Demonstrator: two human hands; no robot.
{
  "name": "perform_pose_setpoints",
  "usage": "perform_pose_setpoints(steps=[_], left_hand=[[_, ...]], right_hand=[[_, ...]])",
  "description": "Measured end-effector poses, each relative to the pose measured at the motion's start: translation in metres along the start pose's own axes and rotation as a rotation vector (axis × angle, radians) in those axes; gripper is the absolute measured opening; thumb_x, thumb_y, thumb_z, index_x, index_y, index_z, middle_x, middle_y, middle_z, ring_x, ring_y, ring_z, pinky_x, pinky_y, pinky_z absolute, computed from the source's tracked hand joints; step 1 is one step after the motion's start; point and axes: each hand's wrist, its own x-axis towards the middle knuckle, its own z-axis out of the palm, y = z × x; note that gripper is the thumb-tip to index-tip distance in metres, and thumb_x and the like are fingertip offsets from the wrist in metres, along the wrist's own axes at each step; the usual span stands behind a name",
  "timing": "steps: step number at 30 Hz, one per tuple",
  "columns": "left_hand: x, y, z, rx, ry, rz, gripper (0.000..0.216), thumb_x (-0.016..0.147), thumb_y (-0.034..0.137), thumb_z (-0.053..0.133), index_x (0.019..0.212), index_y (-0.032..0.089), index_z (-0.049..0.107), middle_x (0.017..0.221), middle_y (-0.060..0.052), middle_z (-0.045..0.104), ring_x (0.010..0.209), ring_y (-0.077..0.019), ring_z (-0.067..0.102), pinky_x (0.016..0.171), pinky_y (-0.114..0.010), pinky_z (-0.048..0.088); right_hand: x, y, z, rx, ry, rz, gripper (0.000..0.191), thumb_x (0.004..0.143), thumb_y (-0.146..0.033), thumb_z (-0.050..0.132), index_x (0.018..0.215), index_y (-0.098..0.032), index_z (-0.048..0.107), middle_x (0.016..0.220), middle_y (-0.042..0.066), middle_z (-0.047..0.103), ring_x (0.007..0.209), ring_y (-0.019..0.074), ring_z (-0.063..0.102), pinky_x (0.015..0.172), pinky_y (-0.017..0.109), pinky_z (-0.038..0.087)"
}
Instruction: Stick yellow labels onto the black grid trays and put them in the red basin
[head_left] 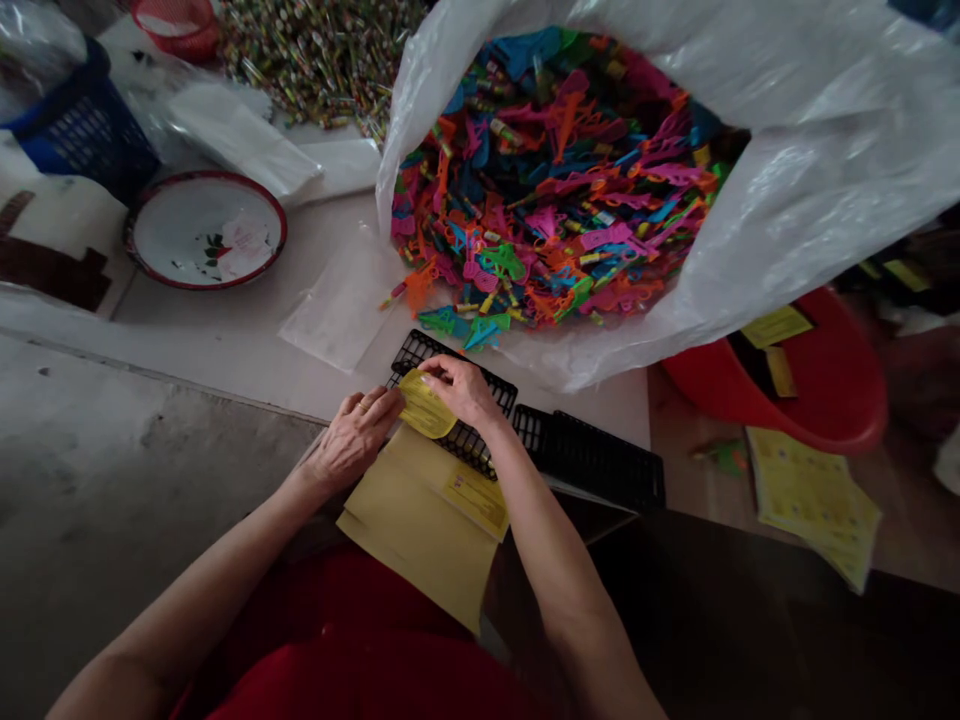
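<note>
Left hand (356, 440) and right hand (461, 388) meet at a yellow slip (427, 410)

Nearest, yellow sheets (427, 510) lie over the person's red clothing (360, 650), just short of the tabletop (225, 335). Above their far end is the slip, at the tabletop's near edge, covering part of a black rack (469, 440). The right hand has its thumb and finger nearly closed, pinching the slip's far side. The left hand lies palm down, fingers bent and close together, tips at the slip's left end — whether it grips or only steadies, I cannot tell.

A second rack (600, 455) runs along the near edge to the near right corner and past it. Off the right edge are yellow papers (810, 490) and a red basin (840, 370).

Farther in, a clear bag (341, 305) lies flat beyond the left hand. On the right half of the tabletop, a white sack (810, 170) gapes over bright plastic pieces (555, 210) — some spill out near the first rack. To the left stands a bowl (202, 250) with a dark red rim. Behind it are a blue basket (82, 125), a heap of small tubes (322, 60) and a red basket (176, 30).
</note>
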Motion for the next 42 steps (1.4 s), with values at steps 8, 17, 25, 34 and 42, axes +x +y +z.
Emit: perform_pose_setpoints(steps=[8, 17, 25, 34, 42], left_hand=[[0.0, 0.0, 0.008, -0.007, 0.023, 0.018, 0.042, 0.091, 0.009, 0.039, 0.131, 0.016, 0.05, 0.133, -0.012, 0.054, 0.126, -0.0241, 0.043, 0.095, -0.036, 0.042], [0.016, -0.005, 0.0, 0.053, -0.079, 0.057, 0.045, 0.088, 0.011, 0.043, 0.132, 0.019, 0.05, 0.133, -0.013, 0.054, 0.117, -0.0264, 0.048, 0.083, -0.037, 0.046], [0.032, 0.005, -0.001, 0.228, -0.116, 0.047, 0.058, 0.088, 0.008, 0.03, 0.146, 0.015, 0.032, 0.151, -0.016, 0.033, 0.117, -0.0303, 0.049, 0.081, -0.043, 0.047], [0.052, 0.02, -0.007, 0.235, -0.221, -0.15, 0.056, 0.089, 0.01, 0.029, 0.145, 0.009, 0.031, 0.155, -0.016, 0.023, 0.116, -0.0291, 0.049, 0.079, -0.04, 0.051], [0.036, 0.037, -0.03, 0.16, 0.003, 0.13, 0.074, 0.074, 0.006, 0.042, 0.146, 0.01, 0.03, 0.155, -0.014, 0.024, 0.142, -0.0302, 0.022, 0.114, -0.057, 0.014]], right_hand=[[-0.016, -0.024, -0.006, -0.483, 0.215, -0.136, 0.027, 0.085, -0.013, 0.057, 0.11, -0.018, 0.063, 0.115, 0.012, 0.06, 0.108, 0.0262, 0.056, 0.094, 0.041, 0.045], [-0.06, -0.028, 0.05, -0.625, 0.03, -0.316, 0.068, 0.093, -0.045, 0.047, 0.144, -0.003, 0.03, 0.148, 0.022, 0.032, 0.141, 0.0315, 0.023, 0.115, 0.049, 0.024], [-0.083, 0.018, 0.015, -0.894, 0.008, -0.193, 0.066, 0.095, -0.045, 0.044, 0.146, -0.007, 0.027, 0.155, 0.018, 0.018, 0.145, 0.0298, 0.011, 0.115, 0.057, 0.015], [-0.076, 0.02, 0.015, -0.924, 0.073, -0.075, 0.065, 0.094, -0.045, 0.046, 0.145, -0.007, 0.03, 0.153, 0.018, 0.024, 0.141, 0.0311, 0.021, 0.114, 0.054, 0.019], [-0.087, -0.022, 0.007, -0.793, 0.158, -0.104, 0.082, 0.084, -0.056, 0.058, 0.142, -0.004, 0.031, 0.139, 0.025, 0.044, 0.127, 0.0354, 0.04, 0.106, 0.052, 0.033]])
